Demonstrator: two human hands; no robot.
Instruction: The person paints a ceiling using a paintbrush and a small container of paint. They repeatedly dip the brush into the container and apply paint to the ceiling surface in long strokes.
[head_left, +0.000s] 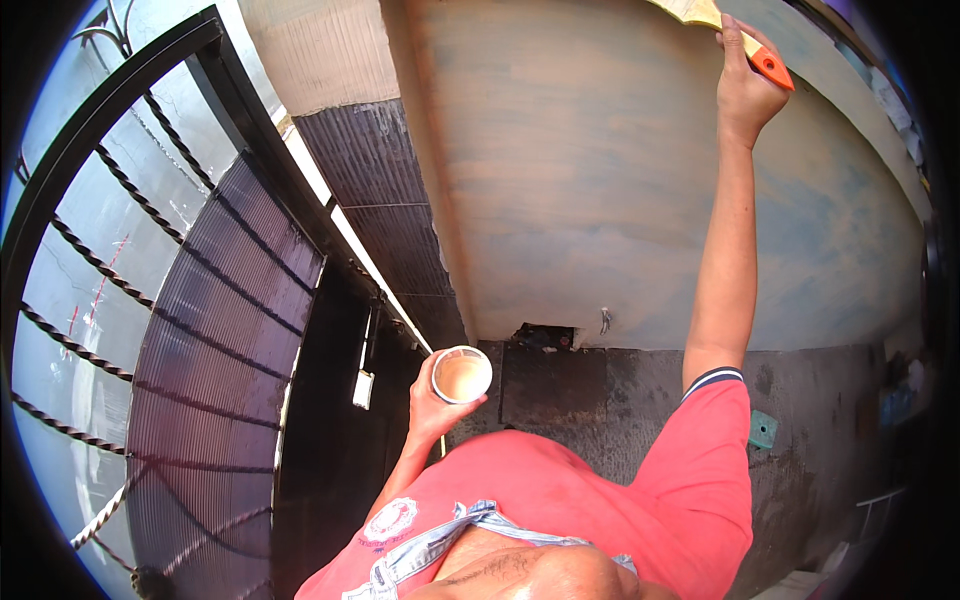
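My left hand (pixel 431 404) is closed round a white cup (pixel 462 379) of pale beige liquid, held low in front of my red shirt. My right hand (pixel 748 88), arm stretched up to the upper right, grips a paintbrush (pixel 772 68) with an orange-tipped handle and a pale head cut off by the frame's top edge. The brush is over a wall (pixel 580 180) streaked with beige and grey-blue; whether the bristles touch it I cannot tell.
A black metal gate (pixel 204 48) with twisted bars stands on the left, beside a pillar (pixel 360 170). At the wall's base are a dark opening (pixel 540 336) and a small metal fitting (pixel 605 319). A green block (pixel 762 430) lies on the grey floor (pixel 800 480) at the right.
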